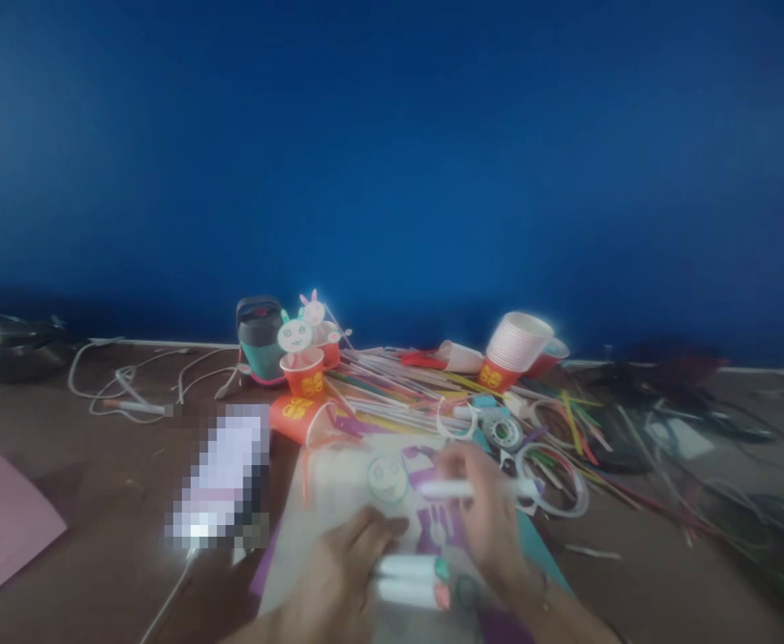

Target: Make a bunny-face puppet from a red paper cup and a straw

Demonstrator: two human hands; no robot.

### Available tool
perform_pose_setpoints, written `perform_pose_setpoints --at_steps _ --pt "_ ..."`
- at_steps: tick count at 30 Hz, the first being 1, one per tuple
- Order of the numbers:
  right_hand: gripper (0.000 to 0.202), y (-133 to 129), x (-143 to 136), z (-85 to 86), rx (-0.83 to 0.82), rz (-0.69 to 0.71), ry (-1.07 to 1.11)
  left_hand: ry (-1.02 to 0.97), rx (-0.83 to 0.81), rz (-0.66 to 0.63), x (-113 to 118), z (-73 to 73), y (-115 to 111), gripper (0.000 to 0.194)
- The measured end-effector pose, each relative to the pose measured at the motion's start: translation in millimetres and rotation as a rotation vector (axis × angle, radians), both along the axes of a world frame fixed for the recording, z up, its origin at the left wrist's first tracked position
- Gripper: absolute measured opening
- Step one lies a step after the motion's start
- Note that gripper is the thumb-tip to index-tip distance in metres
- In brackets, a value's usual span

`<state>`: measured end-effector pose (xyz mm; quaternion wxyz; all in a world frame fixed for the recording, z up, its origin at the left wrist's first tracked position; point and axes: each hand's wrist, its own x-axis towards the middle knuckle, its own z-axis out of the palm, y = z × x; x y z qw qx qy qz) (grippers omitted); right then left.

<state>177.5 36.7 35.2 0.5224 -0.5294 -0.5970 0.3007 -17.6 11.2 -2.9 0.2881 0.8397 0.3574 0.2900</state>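
My right hand [479, 510] is closed on a white marker with a purple end [442, 488], held level over purple paper scraps [436, 528]. Beside a round face drawn in green [387, 479] on the white sheet [321, 501], my left hand [348, 572] has its fingers bent together; two white markers, one green-tipped [409, 566] and one red-tipped [412, 592], stick out from it to the right. The picture is blurred around both hands.
A phone [224, 474] with a cable lies left. Behind stand a red cup with a bunny face [304, 371], a grey-green container [261, 340] and stacked cups [516, 344]. Paper strips [398, 385], a tape roll [503, 431] and pink paper [3, 519] lie around.
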Motion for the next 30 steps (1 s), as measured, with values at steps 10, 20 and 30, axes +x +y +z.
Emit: perform_pose_setpoints --at_steps 10,20,30 --pt "0.027 43 -9 -14.9 -0.537 0.209 0.157 0.682 -0.213 0.065 11 16.0 7 0.076" --pt "0.032 37 1 -36.0 -0.235 0.092 -0.088 0.68 -0.24 0.036 14 25.6 8 0.073" --pt "0.025 35 1 -38.1 -0.239 0.109 -0.165 0.715 -0.256 0.032 15 27.3 8 0.077"
